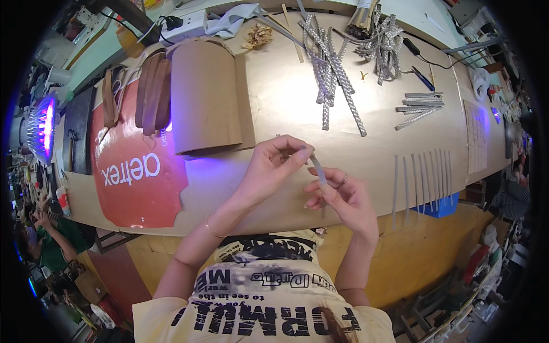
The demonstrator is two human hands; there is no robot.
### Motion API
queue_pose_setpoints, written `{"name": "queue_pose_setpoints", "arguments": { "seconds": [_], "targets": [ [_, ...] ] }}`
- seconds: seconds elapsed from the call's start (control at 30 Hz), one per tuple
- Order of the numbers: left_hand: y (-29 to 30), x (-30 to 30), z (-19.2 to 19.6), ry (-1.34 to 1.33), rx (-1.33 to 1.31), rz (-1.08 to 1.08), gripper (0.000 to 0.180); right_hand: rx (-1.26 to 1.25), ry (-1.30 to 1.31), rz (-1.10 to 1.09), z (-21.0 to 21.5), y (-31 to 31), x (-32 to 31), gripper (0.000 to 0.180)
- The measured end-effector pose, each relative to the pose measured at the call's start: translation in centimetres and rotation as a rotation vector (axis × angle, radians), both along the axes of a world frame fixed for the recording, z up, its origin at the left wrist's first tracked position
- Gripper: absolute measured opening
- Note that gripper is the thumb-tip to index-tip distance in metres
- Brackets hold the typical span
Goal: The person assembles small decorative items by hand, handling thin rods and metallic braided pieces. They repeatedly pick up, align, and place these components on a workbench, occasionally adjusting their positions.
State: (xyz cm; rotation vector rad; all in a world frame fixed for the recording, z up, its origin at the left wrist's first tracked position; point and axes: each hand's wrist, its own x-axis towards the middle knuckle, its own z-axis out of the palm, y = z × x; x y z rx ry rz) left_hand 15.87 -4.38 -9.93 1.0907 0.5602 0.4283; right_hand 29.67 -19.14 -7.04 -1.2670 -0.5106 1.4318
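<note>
Between my hands runs a thin grey strip, held above the near edge of the table. My left hand pinches its upper end between thumb and fingertips. Lower down, my right hand grips the same strip between thumb and forefinger, its other fingers curled loosely. Several similar narrow grey strips lie side by side to the right, their lower ends hanging over the table edge. Farther back on the right is a small pile of short braided grey straps.
Long braided straps lie at the far middle, beside a coiled bundle. Pliers rest at the far right. A brown cardboard cylinder stands left, near brown strips on a red sheet. A blue bin sits below the right edge.
</note>
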Motion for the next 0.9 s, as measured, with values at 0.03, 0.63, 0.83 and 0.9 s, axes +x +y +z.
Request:
{"name": "queue_pose_setpoints", "arguments": {
  "seconds": [0.03,0.63,0.83,0.9],
  "targets": [
    [-0.1,-0.1,-0.2,-0.055,-0.009,-0.039,0.015,0.025,0.038,0.040,-0.2,-0.2,0.1,0.042],
    [2.9,7.7,-1.1,-0.070,0.464,-0.546,0.046,0.094,0.231,-0.316,-2.0,-4.6,2.1,0.021],
    [1.1,12.2,-4.0,0.228,1.641,-0.402,0.061,0.005,-0.157,-0.619,-1.3,-7.9,3.8,0.025],
    [-0.9,11.6,-4.8,0.292,1.533,-0.562,0.071,0.027,-0.193,-0.619,-1.2,-8.5,3.8,0.023]
  ]
}}
